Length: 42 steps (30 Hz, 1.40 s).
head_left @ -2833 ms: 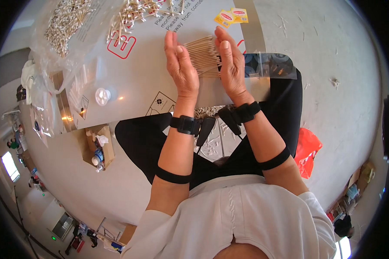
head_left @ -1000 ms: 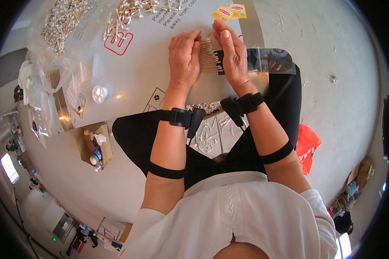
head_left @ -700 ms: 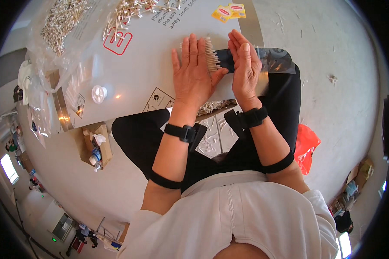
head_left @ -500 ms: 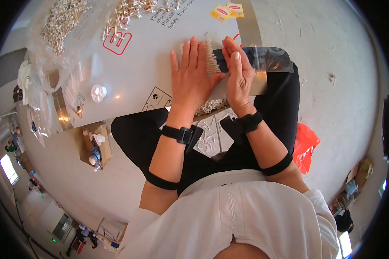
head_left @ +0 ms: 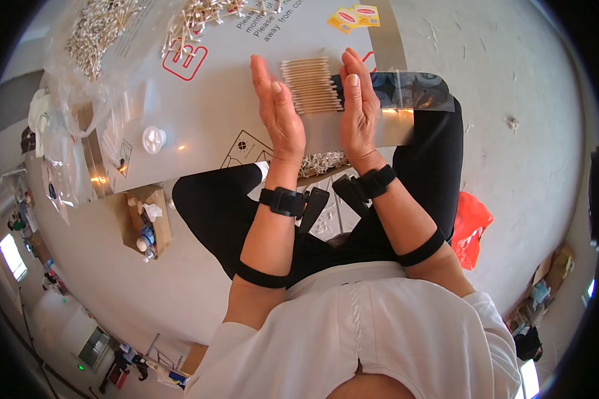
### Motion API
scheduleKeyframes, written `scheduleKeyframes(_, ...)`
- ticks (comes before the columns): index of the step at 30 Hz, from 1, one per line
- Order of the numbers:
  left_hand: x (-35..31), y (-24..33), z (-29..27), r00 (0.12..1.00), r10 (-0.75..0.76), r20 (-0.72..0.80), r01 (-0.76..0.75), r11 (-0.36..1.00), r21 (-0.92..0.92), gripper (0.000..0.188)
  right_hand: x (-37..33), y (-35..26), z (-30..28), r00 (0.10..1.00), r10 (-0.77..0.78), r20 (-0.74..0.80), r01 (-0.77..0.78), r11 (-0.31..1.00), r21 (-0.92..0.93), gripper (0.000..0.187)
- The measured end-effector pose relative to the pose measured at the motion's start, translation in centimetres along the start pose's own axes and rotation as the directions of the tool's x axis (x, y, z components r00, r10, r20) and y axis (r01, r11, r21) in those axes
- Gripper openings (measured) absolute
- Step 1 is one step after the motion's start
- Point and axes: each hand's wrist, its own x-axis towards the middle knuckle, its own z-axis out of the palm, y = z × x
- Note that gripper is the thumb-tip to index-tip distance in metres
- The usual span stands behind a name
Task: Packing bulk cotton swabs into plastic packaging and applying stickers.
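A neat row of cotton swabs (head_left: 311, 86) lies side by side on the grey sheet-covered table (head_left: 213, 113), their sticks running left to right. My left hand (head_left: 281, 116) stands on its edge by the left tips of the row, fingers stretched out and holding nothing. Facing it at the right tips is my right hand (head_left: 359, 110), also upright on its edge with straight fingers and an empty palm. Whether the palms touch the swab tips I cannot tell. Partly behind my right hand lies a dark strip with a clear plastic sleeve (head_left: 412, 90).
Loose swabs (head_left: 203, 20) lie in a heap at the far left, beside a clear bag full of swabs (head_left: 96, 40). A small white round container (head_left: 154, 139) and yellow packets (head_left: 354, 18) rest on the table. Below the front edge is a box of swabs (head_left: 321, 166).
My left hand has lifted off the top of the swabs, moved left and turned onto its edge, uncovering the row. My right hand stays at the right end, shifted only slightly.
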Motion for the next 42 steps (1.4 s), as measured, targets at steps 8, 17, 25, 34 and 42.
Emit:
scheduleKeyframes(8, 1.2, -0.6, -0.4, 1.000, 0.024, -0.007, -0.025, 0.985, -0.170, 0.073, 1.2, -0.1, 0.5, 0.999, 0.012, -0.033, -0.010, 0.998, 0.056, 0.044)
scheduleKeyframes(17, 3.6, -1.9, 0.2, 0.997, 0.034, 0.066, -0.016, 0.969, -0.248, 0.075, 3.0, 1.3, 0.9, 0.994, -0.033, 0.103, 0.037, 0.999, -0.038, 0.047)
scheduleKeyframes(25, 1.5, -0.9, -1.6, 0.988, -0.007, -0.157, -0.042, 0.950, -0.309, 0.061, 2.5, 0.1, -1.3, 0.979, 0.187, -0.079, -0.157, 0.944, 0.290, 0.043)
scheduleKeyframes(34, -5.9, 1.5, -4.3, 0.990, 0.040, 0.138, -0.096, 0.900, 0.426, 0.057, -4.2, -3.3, -7.3, 0.922, 0.388, -0.003, -0.383, 0.911, 0.150, 0.025)
scheduleKeyframes(42, -5.2, 2.3, -1.1, 0.926, 0.027, 0.378, -0.364, 0.338, 0.868, 0.082, -4.7, -3.0, -7.7, 0.944, 0.329, 0.029, -0.330, 0.932, 0.150, 0.022)
